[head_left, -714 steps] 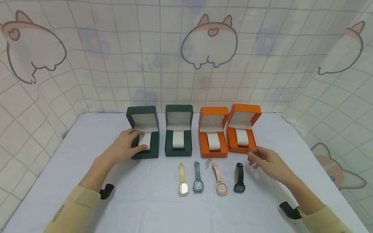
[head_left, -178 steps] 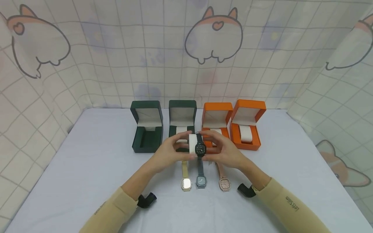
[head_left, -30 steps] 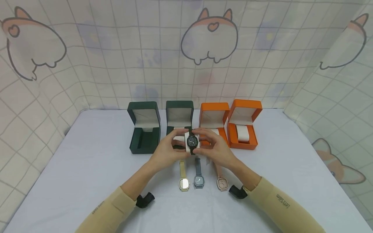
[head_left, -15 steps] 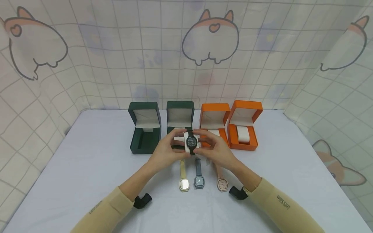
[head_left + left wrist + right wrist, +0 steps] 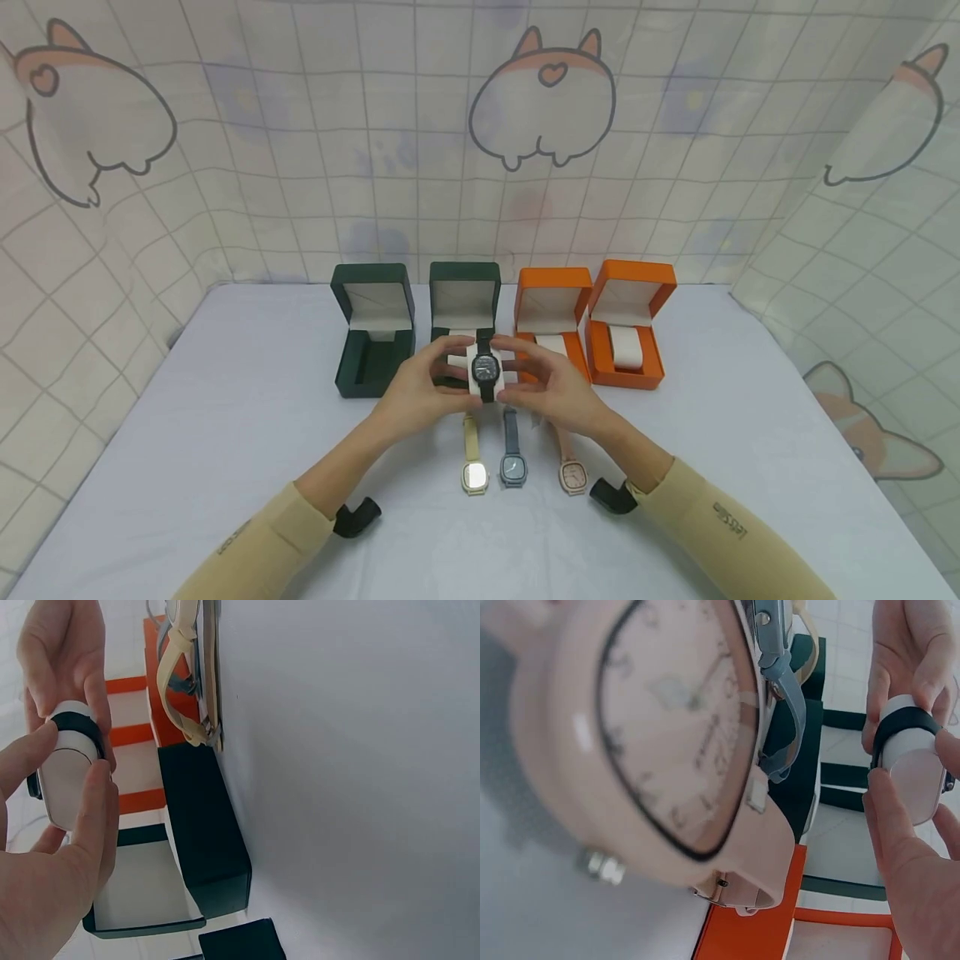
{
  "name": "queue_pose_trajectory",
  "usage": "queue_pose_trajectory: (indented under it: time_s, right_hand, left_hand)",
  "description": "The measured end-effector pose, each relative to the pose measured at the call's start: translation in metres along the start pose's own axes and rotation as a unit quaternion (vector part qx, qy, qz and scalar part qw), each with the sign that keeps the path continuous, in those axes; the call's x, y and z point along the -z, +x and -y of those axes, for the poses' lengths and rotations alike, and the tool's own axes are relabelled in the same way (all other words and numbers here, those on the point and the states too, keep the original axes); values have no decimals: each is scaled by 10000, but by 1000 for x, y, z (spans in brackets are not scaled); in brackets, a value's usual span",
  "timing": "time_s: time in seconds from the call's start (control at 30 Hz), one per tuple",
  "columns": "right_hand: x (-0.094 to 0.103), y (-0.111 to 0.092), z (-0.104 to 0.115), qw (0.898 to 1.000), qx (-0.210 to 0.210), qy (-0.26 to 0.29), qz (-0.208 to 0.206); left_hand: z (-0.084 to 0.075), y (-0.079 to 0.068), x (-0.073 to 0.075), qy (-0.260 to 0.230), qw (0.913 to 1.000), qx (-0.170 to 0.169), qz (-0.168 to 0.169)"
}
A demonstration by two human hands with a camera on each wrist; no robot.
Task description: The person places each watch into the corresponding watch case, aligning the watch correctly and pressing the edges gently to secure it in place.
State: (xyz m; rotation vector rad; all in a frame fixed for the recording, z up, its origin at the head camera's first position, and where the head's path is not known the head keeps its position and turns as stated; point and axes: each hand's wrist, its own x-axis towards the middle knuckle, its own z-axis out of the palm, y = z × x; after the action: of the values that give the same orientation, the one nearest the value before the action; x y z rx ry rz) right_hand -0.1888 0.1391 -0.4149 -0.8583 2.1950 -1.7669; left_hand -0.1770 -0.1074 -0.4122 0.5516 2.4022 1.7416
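In the head view a black watch (image 5: 486,368) is wrapped round a white watch cushion (image 5: 474,385), dial facing up. My left hand (image 5: 412,392) grips the cushion from the left, thumb below and fingers above. From the right, my right hand (image 5: 562,392) pinches the other side with thumb and fingertips. Both wrist views show the black strap (image 5: 79,729) running over the white cushion (image 5: 915,780) between the two hands. On the table in front lie a yellow watch (image 5: 475,477), a blue watch (image 5: 513,468) and a pink watch (image 5: 573,475).
Behind the hands stand opened boxes: a green box (image 5: 345,379) showing its dark well, a second green box (image 5: 465,271) partly hidden by my hands, an orange box (image 5: 555,277), and another orange box (image 5: 630,379) with a white cushion. A patterned curtain (image 5: 450,208) backs the table.
Since the oldest frame, the cushion has left the left green box and the black watch has left the table; it now sits round the cushion. Lately both hands have shifted slightly left with it.
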Motion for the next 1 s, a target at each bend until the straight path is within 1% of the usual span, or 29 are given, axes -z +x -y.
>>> queue_pose_trajectory:
  time_s: [0.13,0.3,0.4,0.7,0.87,1.0]
  right_hand:
    - [0,0,1,9999,19,-107,13]
    - [1,0,-1,9981,2,-610,-66]
    - [3,0,-2,9968,10,-798,-91]
    - [7,0,-4,9955,-207,-920,28]
    - [9,0,-6,9942,-151,-1056,105]
    - [11,1,-6,9939,-134,-1078,209]
  left_hand:
    - [1,-2,4,109,9999,68,-15]
    - [1,-4,11,284,9992,265,-130]
    - [2,-5,16,321,9989,294,-176]
    - [9,-13,36,455,9982,365,-168]
    - [15,-15,49,593,9974,335,-240]
    - [19,-15,59,572,9973,357,-278]
